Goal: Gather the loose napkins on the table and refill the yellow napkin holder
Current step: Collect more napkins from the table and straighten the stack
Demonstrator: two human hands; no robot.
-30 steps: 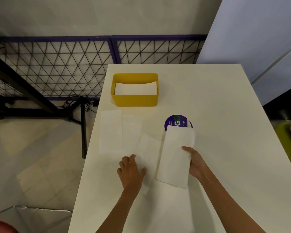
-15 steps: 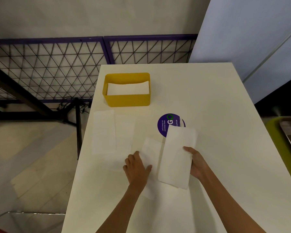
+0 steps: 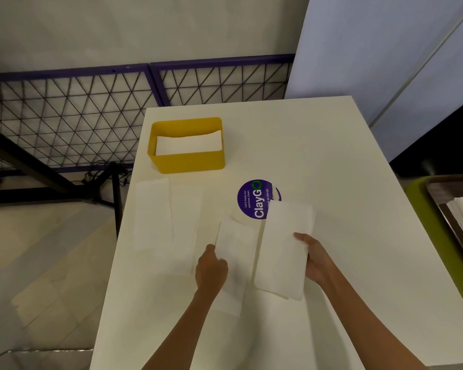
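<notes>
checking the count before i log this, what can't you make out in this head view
All head view.
Yellow napkin holder: its walls hide how many napkins sit under the top sheet.
Left hand: fingertips hidden at the middle napkin; gripping or pressing, unclear.
Held napkin in the right hand: one sheet or several, too fine.
Purple sticker: partly covered by it.
Tray: cut off by the right edge.

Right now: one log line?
right hand: holds white paper napkin | left hand: pinches second white napkin | yellow plastic napkin holder: part-filled | two flat napkins: untouched
</notes>
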